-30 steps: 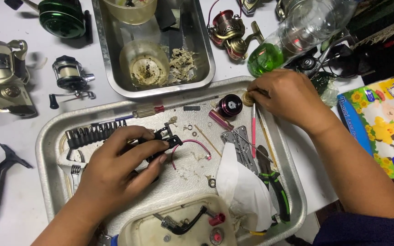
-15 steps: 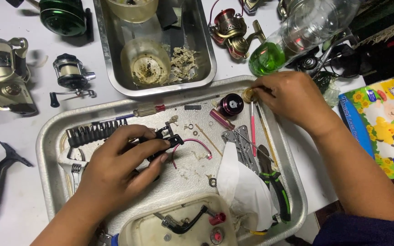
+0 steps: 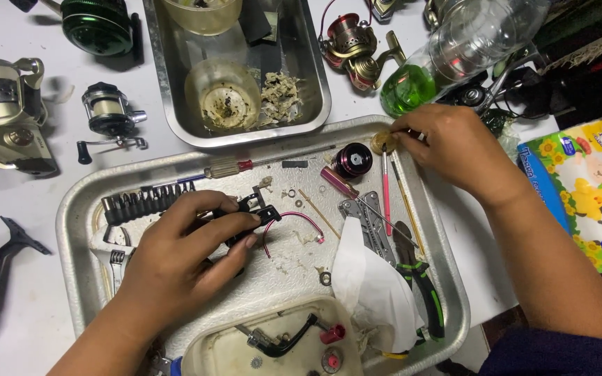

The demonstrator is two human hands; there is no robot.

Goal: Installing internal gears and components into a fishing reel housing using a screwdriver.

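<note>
While the left hand [image 3: 189,254] grips a black reel part [image 3: 249,216] over the big metal tray [image 3: 71,216], the right hand [image 3: 454,150] pinches a small brass gear [image 3: 384,142] at the tray's far rim. Between the hands lie one dark spool [image 3: 352,161] and one screwdriver [image 3: 266,164]. Beyond them, a second tray [image 3: 315,83] holds two cloudy bowls [image 3: 222,94]. Near the left wrist, one plastic tub [image 3: 210,348] holds a crank handle [image 3: 283,341].

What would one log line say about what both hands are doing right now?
left hand: holds black reel part over metal tray | right hand: fingers on brass gear at tray's far edge | pliers: lying untouched
</note>
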